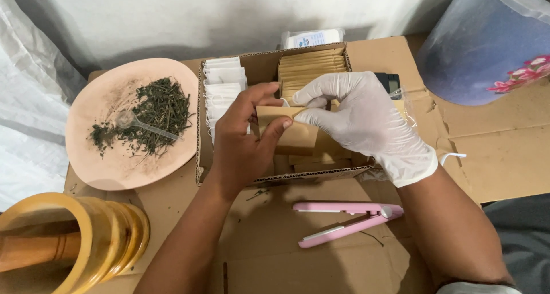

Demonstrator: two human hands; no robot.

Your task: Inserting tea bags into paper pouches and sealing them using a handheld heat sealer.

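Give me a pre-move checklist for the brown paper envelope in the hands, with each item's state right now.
1. Brown envelope gripped by both hands: ok, left hand bare, right hand gloved.
2. Envelope mouth open: cannot tell, fingers cover it.
3. Dried herbs on pink plate with clear spoon: ok.
4. Pink sealer within reach in front of cardboard box: ok, jaws apart.
5. White tea bags stocked in box: ok.
6. Envelope already filled: cannot tell.
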